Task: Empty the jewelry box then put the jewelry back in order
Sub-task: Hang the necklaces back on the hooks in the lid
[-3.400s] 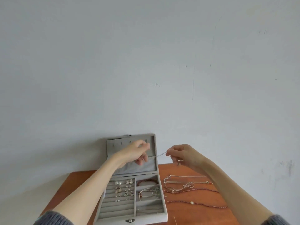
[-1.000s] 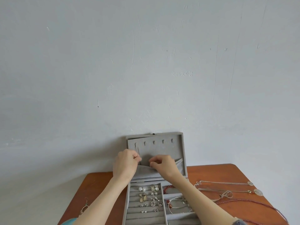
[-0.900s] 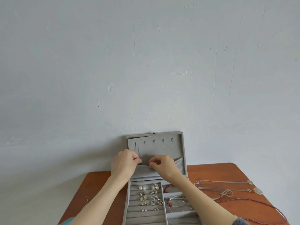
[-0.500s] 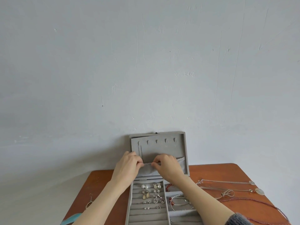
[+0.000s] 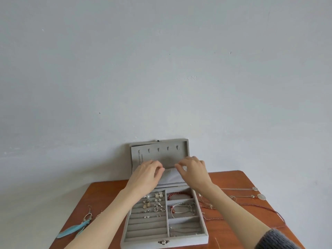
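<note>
Up at the lid's inner pocket (image 5: 170, 177), both hands work at the soft grey fabric edge. The left hand (image 5: 146, 174) has its fingers curled in over the pocket's upper edge on the left side, seemingly pinching the fabric, though the fingertips are hidden behind the knuckles. The right hand (image 5: 195, 170) mirrors it on the right side, fingers bent down onto the same edge; whether it truly pinches the fabric I cannot tell for certain.

Above the hands, the lid (image 5: 159, 151) of the grey jewelry box (image 5: 165, 238) stands upright against the wall, showing 5 small hooks in a row, with a thin chain (image 5: 140, 159) hanging from the leftmost one.

Below, the open tray holds earrings (image 5: 154, 203) in the ring rolls on the left, a red bead bracelet (image 5: 179, 195) in the top right compartment, and silvery bracelets (image 5: 182, 209) in the one beneath it.

On the brown table (image 5: 100, 196), feather earrings (image 5: 75, 229) in turquoise lie to the left of the box, well apart from it. To the right lie long necklaces (image 5: 251, 196), some silvery with pale pendants, and a dark red beaded strand (image 5: 265, 207).
</note>
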